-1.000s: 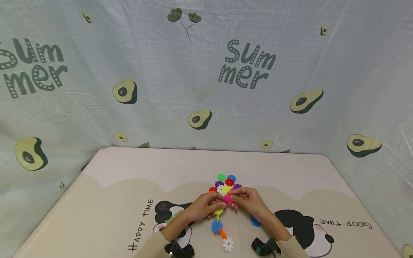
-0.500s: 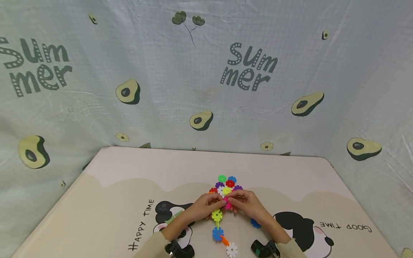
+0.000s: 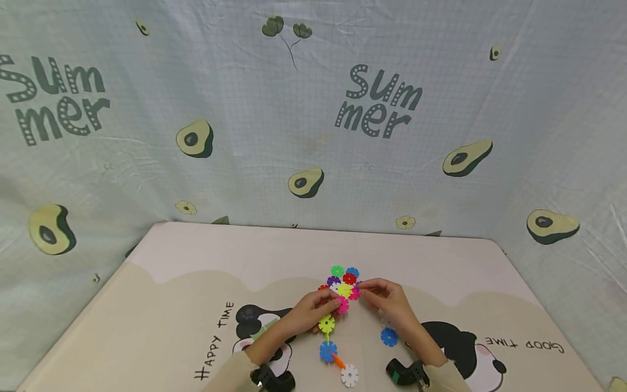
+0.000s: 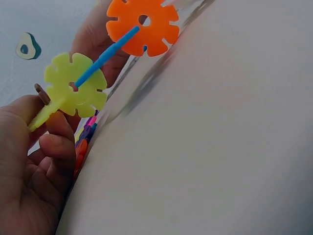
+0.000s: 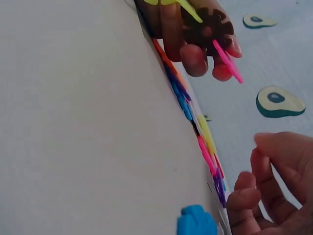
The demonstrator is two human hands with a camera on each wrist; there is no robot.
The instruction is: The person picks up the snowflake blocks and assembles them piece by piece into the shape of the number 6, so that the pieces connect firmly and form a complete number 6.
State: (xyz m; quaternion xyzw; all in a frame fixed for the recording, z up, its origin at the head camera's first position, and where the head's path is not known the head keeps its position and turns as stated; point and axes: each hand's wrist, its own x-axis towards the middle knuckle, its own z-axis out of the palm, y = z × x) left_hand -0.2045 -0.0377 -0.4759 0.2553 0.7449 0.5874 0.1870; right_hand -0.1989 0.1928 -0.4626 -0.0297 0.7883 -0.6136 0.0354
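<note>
My left hand pinches a chain of notched plastic snowflake discs, at a brown disc near its upper end. A pink disc sticks out past those fingertips. Below hang a yellow disc, a blue disc, an orange disc seen nearly edge-on, and a white disc at the bottom. My right hand hovers at the right side of the loose disc pile, fingers loosely bent. In the right wrist view, nothing shows between its thumb and fingers.
Loose discs lie together mid-table, among them a green disc, a red disc and a yellow disc. A separate blue disc lies by my right forearm. A printed cloth hangs behind the table.
Both hands were together at the pink disc. My right hand has let go and moved right to the pile's edge, while my left keeps its hold and the chain swings slightly.
</note>
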